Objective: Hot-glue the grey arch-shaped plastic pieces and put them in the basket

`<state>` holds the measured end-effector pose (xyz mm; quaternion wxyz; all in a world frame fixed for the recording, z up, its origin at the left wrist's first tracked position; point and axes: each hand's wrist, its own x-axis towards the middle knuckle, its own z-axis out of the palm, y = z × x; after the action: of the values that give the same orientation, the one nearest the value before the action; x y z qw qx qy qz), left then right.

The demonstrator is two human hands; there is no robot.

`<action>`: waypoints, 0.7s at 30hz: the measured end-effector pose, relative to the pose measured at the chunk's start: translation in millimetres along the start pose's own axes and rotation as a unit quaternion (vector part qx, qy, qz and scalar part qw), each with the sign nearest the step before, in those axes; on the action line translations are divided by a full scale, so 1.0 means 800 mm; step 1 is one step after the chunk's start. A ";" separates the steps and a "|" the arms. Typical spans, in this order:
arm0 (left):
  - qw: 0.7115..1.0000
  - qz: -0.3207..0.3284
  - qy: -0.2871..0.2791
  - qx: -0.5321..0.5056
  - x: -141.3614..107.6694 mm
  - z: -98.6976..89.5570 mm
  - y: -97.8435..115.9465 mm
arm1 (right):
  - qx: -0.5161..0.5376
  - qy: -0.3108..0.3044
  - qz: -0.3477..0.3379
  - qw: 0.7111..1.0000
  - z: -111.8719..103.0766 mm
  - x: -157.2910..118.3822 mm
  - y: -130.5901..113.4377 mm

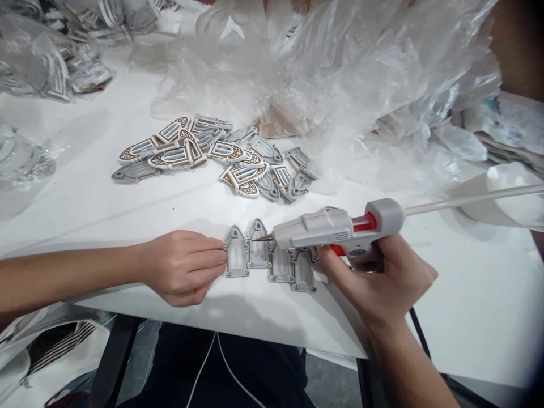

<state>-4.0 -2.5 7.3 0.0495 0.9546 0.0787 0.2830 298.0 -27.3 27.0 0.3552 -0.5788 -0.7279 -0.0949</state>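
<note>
My right hand (pixel 382 277) is wrapped round the handle of a white and grey hot glue gun (pixel 314 228), a long glue stick jutting from its back. The metal nozzle points left, over a grey arched window piece (pixel 258 249). My left hand (pixel 185 266) is closed, its fingertips at the left edge of the leftmost arched window piece (pixel 237 255). Several such pieces lie face down in a row, grey backs up; the gun and my right hand partly hide those at the right.
Behind the row lies a pile of arched pieces (pixel 199 147), some showing white and brown faces. Crumpled clear plastic bags (pixel 340 85) cover the back of the white table (pixel 106 221). More bagged pieces (pixel 55 62) are at back left, a white rounded object (pixel 501 192) at right.
</note>
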 end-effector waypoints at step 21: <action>0.998 0.015 -0.063 0.000 0.000 0.000 -0.004 | -0.034 -0.018 -0.129 0.991 0.003 -0.007 0.002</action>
<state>-4.3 1.0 7.3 0.0497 0.9715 0.0614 0.2233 298.8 -30.0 21.2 0.3066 -0.4938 -0.7991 -0.1539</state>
